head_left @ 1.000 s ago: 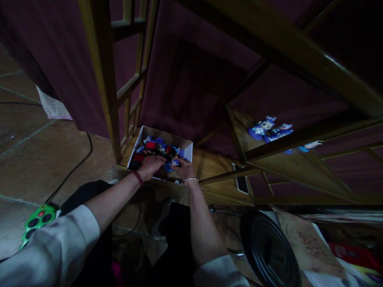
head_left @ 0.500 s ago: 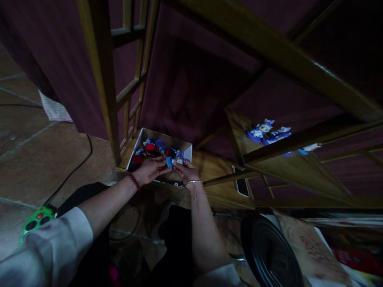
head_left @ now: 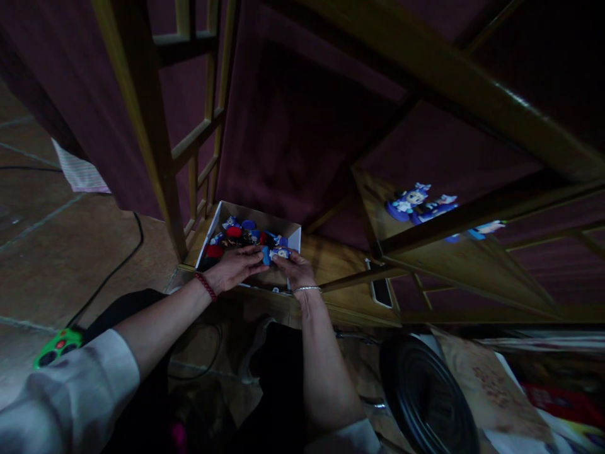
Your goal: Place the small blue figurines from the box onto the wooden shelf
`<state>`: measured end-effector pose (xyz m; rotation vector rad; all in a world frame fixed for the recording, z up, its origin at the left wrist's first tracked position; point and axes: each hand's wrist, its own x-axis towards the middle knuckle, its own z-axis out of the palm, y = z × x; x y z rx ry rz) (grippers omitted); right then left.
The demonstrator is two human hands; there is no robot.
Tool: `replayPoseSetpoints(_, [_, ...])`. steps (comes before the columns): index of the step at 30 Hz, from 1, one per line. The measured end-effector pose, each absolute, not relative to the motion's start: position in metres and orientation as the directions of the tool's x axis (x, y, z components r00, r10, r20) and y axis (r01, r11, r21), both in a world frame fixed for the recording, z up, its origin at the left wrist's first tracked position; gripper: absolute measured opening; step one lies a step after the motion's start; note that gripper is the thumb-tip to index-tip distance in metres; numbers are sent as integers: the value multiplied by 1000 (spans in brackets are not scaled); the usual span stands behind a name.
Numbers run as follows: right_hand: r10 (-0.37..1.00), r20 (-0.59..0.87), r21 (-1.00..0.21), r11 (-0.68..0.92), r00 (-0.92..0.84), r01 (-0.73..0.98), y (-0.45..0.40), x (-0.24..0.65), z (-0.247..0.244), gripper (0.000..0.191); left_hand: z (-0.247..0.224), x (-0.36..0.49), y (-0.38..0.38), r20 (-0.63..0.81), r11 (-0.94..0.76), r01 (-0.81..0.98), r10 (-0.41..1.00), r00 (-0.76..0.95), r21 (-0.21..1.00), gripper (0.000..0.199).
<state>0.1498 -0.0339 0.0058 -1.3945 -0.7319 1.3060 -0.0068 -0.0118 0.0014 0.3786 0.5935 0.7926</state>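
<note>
Over the box I hold a small figurine (head_left: 280, 253) with a blue round base, lying on its side between my hands. My left hand (head_left: 236, 267), with a red bead bracelet at the wrist, has its fingers closed at the base end. My right hand (head_left: 299, 272), with a silver bracelet, pinches the figurine's other end. Beneath them an open white cardboard box (head_left: 293, 238) contains several figurines (head_left: 233, 232) with blue and red parts, jumbled together. My hands and the held figurine hide part of the box's contents.
The box stands on a low wooden shelf (head_left: 331, 261), where a phone (head_left: 380, 289) lies to the right. More figurines (head_left: 407, 202) stand on a higher shelf. A lattice frame (head_left: 146, 135) rises at left. A black round stool (head_left: 428, 394) and a green controller (head_left: 57, 347) are nearby.
The view has shifted slightly. Both hands stay on the same figurine, with its base now a little closer against my left fingers.
</note>
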Motion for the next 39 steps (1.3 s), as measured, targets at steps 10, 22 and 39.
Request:
replayPoseSetpoints(10, [963,-194,-976,-171,185,-133,-36,150,10,31,0,-7,-11,-334,633,-545,764,552,549,11])
replayPoseSetpoints(22, [975,-150,-989,-146,161,-38,-37,147,14,35,-2,-7,-10,-337,623,-538,772,538,568,13])
replayPoseSetpoints(39, [988,-87,-955,-120,129,270,-35,155,0,29,-13,3,-11,-418,643,-439,754,507,627,8])
